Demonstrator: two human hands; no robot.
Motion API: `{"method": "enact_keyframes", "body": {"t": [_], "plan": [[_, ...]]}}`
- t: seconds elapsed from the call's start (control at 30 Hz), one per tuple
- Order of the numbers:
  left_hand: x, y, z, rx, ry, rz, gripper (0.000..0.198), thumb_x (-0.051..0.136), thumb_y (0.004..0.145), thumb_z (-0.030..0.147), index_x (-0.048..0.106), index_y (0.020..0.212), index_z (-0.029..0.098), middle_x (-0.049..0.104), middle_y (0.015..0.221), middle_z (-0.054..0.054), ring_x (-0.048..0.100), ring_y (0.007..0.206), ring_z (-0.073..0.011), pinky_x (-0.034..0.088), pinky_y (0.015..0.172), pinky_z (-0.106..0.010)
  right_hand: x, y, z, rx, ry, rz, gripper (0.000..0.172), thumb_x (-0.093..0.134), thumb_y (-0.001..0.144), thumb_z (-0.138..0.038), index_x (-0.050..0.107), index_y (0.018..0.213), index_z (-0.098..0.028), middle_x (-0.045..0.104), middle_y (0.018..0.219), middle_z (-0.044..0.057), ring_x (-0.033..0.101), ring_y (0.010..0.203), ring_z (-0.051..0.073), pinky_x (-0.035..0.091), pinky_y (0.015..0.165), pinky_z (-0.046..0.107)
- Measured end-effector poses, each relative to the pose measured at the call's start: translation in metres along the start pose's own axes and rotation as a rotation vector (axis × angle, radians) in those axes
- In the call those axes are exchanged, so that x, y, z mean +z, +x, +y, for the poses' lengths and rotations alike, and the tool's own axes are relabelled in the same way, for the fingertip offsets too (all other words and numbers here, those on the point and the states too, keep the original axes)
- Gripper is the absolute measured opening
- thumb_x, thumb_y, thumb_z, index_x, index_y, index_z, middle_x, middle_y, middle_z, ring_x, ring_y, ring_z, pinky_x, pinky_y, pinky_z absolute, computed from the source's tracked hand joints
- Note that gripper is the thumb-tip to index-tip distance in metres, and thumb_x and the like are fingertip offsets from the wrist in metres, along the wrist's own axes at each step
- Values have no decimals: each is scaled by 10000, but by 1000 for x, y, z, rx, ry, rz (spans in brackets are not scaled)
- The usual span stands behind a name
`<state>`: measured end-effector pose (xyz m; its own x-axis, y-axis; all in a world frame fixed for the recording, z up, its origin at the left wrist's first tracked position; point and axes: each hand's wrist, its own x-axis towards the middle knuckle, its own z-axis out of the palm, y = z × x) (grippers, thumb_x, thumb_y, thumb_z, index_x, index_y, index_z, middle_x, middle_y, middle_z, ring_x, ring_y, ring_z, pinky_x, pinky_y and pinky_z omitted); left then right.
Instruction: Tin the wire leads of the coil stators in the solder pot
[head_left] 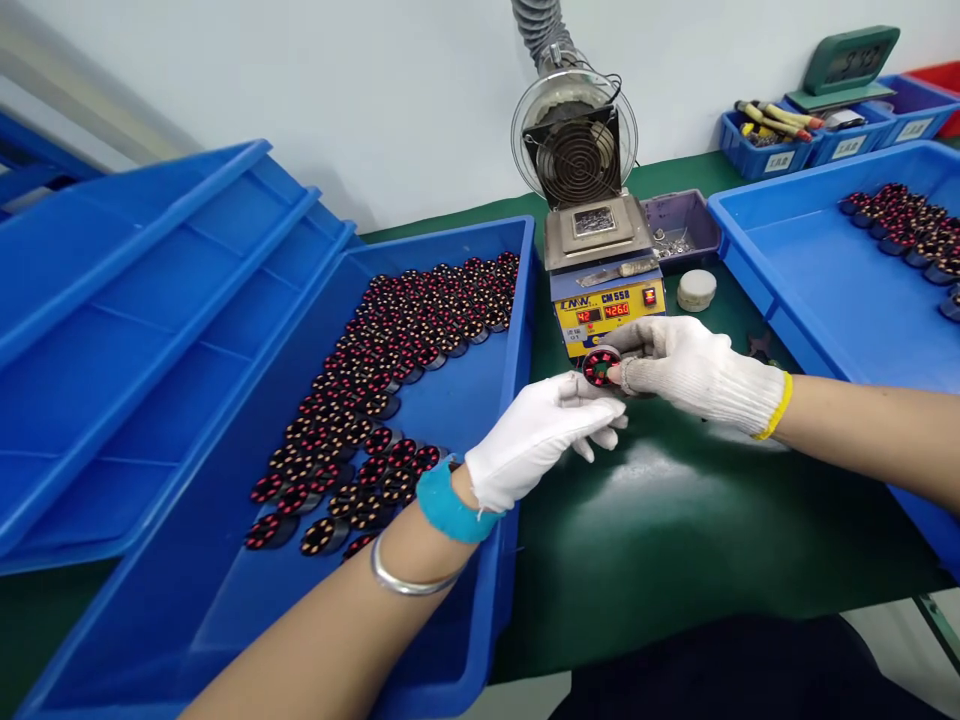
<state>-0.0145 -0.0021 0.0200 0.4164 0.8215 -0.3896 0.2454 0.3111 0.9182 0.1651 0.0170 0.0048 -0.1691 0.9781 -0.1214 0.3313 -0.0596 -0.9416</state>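
I pinch one small wound coil (601, 366) in my right hand (694, 375), fingers closed on its rim, just in front of the solder pot (604, 270). My left hand (541, 432) meets it from below, fingertips closed at the coil's edge — whether on a lead wire, I cannot tell. I judge a steady two-handed grip, with the coil's face turned up, serves best here. Left of the pot, a blue tray (495, 600) holds rows of like coils; right of it, another blue tray (817, 290) holds a few at its far corner.
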Motion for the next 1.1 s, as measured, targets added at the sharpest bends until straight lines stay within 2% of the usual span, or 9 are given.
{"method": "enact_keyframes", "body": {"t": [0.13, 0.33, 0.47, 0.57, 0.67, 0.8, 0.87, 0.97, 1.1], "plan": [[6, 1, -1, 15, 38, 47, 278, 737, 717, 353, 676, 863, 124, 689, 773, -52, 601, 594, -109, 459, 502, -212, 4, -3, -7, 34, 120, 7, 281, 689, 746, -231, 673, 1023, -181, 714, 862, 35, 659, 730, 134, 539, 653, 239], [19, 4, 0, 57, -76, 240, 209, 709, 712, 328, 651, 710, 127, 640, 611, -10, 528, 469, -76, 406, 445, -199, 7, -10, -25, 96, 333, -5, 183, 632, 770, -121, 636, 952, -140, 682, 759, 24, 602, 595, 88, 518, 569, 203], [4, 2, 9, 156, -243, 310, 153, 729, 642, 251, 634, 679, 137, 590, 550, 19, 500, 444, -68, 377, 418, -187, 3, -6, -16, 32, 272, 41, 195, 665, 742, -181, 640, 935, -163, 639, 655, -8, 572, 544, 91, 471, 502, 198], [-14, -2, 15, 377, -366, 461, 117, 695, 642, 242, 623, 683, 160, 594, 608, 29, 503, 483, -66, 379, 427, -185, 1, -5, -11, 16, 218, 68, 234, 690, 708, -202, 644, 935, -170, 641, 658, -11, 582, 558, 93, 463, 496, 189], [-17, -5, 12, 449, -172, 538, 207, 645, 731, 369, 628, 756, 164, 616, 635, 11, 551, 515, -99, 419, 447, -218, 2, -7, -14, -12, 225, 66, 239, 681, 702, -183, 648, 937, -158, 674, 746, 4, 600, 599, 84, 496, 543, 187], [3, -4, 3, 271, 245, 370, 299, 630, 784, 462, 580, 729, 172, 613, 596, 12, 568, 502, -114, 414, 445, -226, 3, -12, -20, -84, 177, 64, 278, 673, 693, -158, 654, 970, -149, 705, 919, 34, 653, 765, 112, 544, 691, 221], [10, -5, 3, 253, 277, 365, 277, 604, 816, 417, 557, 686, 177, 587, 559, 25, 547, 464, -101, 406, 439, -222, 3, -13, -21, -105, 117, 75, 287, 675, 688, -163, 658, 974, -155, 707, 952, 34, 658, 805, 123, 549, 733, 240], [5, -10, 6, 387, 176, 504, 188, 585, 823, 335, 577, 718, 179, 569, 554, 35, 532, 438, -97, 409, 438, -228, 0, -14, -20, -134, 74, 78, 273, 657, 693, -163, 663, 966, -167, 709, 938, 26, 655, 765, 123, 548, 694, 241], [-4, -11, 7, 524, 207, 605, 335, 487, 876, 487, 586, 776, 183, 595, 622, 4, 569, 524, -124, 444, 501, -252, -1, -17, -20, -175, 60, 50, 263, 646, 695, -173, 672, 956, -180, 711, 927, 19, 656, 768, 130, 541, 675, 236]]}}
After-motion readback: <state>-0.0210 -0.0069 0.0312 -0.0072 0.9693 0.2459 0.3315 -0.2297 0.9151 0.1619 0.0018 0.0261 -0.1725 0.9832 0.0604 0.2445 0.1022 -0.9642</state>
